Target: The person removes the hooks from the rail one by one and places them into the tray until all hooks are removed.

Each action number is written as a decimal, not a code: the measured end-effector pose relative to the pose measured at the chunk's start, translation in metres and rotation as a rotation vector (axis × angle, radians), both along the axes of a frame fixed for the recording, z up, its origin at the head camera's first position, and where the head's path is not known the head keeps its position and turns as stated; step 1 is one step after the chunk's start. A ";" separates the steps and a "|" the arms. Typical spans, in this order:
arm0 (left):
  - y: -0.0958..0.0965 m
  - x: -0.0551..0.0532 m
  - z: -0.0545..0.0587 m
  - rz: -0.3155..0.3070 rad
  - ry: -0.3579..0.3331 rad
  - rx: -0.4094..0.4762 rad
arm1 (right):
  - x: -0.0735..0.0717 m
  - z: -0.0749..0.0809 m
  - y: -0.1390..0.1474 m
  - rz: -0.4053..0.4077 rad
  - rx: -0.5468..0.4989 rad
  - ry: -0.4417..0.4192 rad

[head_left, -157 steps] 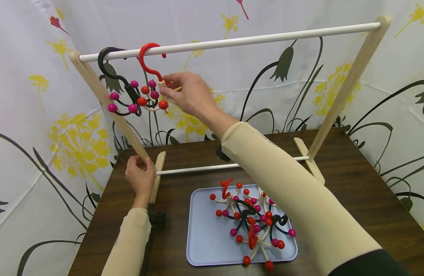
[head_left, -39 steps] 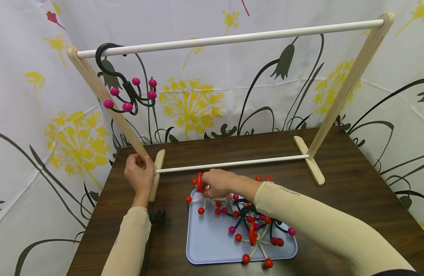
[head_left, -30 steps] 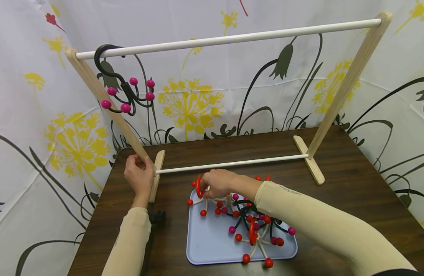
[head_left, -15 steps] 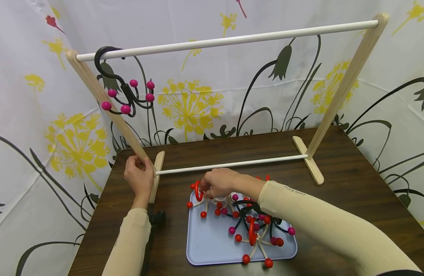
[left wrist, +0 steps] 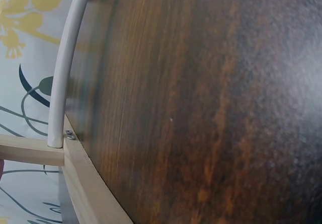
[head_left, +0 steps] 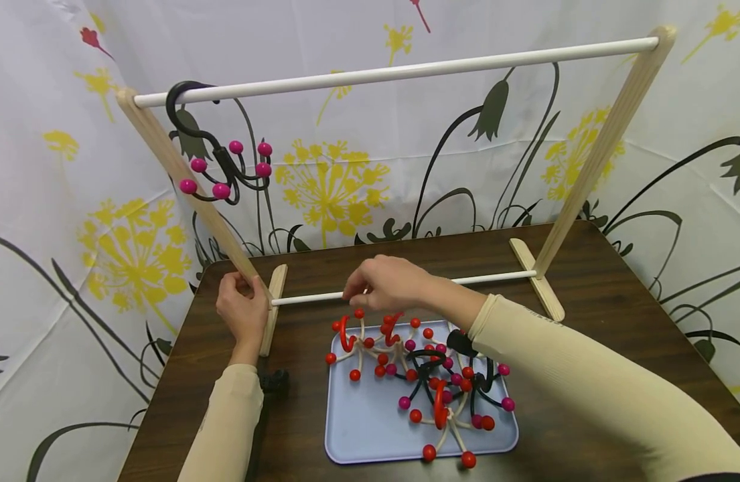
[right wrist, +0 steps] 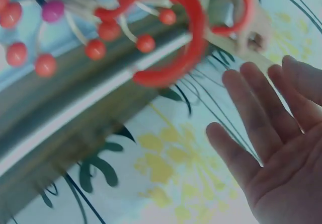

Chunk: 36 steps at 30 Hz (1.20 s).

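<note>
My left hand (head_left: pixel 244 311) grips the foot of the rack's left wooden post (head_left: pixel 211 222) between thumb and fingers. The left wrist view shows this joint with the lower rail (left wrist: pixel 64 68), but most of the hand lies outside it. My right hand (head_left: pixel 394 281) hovers behind the tray, and the right wrist view shows its fingers spread with nothing in them. Below it, a red-hooked hanger (head_left: pixel 350 344) with cream arms and red balls rests at the tray's far left corner. A black-hooked hanger (head_left: pixel 225 161) with pink balls hangs from the top rail's left end.
The blue-grey tray (head_left: pixel 363 428) holds several tangled hangers, red-hooked and black-hooked. The rack's white top rail (head_left: pixel 406 71) spans high above the table, and its right foot (head_left: pixel 538 281) stands at the back right. A patterned curtain (head_left: pixel 357 120) closes off the back.
The red-hooked hanger was taken off the top rail and carried down to the tray's far left corner. My right hand has let it go and risen away. The left hand has stayed put.
</note>
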<state>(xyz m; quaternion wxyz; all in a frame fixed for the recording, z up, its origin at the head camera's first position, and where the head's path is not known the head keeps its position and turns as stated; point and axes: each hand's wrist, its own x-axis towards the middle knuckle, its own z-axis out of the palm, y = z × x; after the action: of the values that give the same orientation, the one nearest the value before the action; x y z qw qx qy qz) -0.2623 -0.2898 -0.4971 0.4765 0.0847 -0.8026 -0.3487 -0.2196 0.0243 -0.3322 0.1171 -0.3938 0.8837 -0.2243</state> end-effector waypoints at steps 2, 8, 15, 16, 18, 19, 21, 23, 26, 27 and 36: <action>0.000 0.000 0.000 -0.003 0.002 0.000 | -0.004 0.012 0.000 -0.009 -0.053 0.045; 0.000 -0.001 0.000 -0.016 0.004 0.008 | -0.014 0.042 -0.015 -0.075 -0.279 0.129; -0.003 -0.001 -0.002 -0.019 0.004 0.003 | -0.025 0.081 -0.057 -0.161 -0.488 0.272; -0.003 -0.001 -0.002 -0.015 0.005 0.000 | -0.028 0.087 -0.063 -0.167 -0.507 0.292; -0.003 -0.001 -0.002 -0.005 0.005 -0.002 | -0.033 0.098 -0.076 -0.172 -0.519 0.317; -0.003 -0.001 -0.002 -0.003 0.003 -0.003 | -0.036 0.103 -0.082 -0.173 -0.515 0.318; 0.000 -0.002 -0.002 -0.003 -0.007 -0.002 | -0.042 0.110 -0.091 -0.168 -0.500 0.307; 0.002 -0.002 0.000 -0.010 -0.021 -0.002 | -0.046 0.117 -0.100 -0.156 -0.436 0.290; 0.005 -0.002 0.001 -0.016 -0.039 -0.006 | -0.050 0.123 -0.110 -0.149 -0.293 0.257; 0.005 -0.001 0.001 -0.015 -0.043 -0.006 | -0.051 0.124 -0.114 -0.147 -0.245 0.245; 0.001 0.003 0.002 0.001 -0.002 -0.023 | -0.057 0.119 -0.123 -0.083 -0.351 -0.020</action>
<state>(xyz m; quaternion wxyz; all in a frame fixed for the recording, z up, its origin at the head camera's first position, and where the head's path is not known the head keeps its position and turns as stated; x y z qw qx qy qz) -0.2594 -0.2893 -0.4948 0.4769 0.0801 -0.8070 -0.3390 -0.2764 -0.0991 -0.2128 0.0461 -0.3691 0.8452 -0.3837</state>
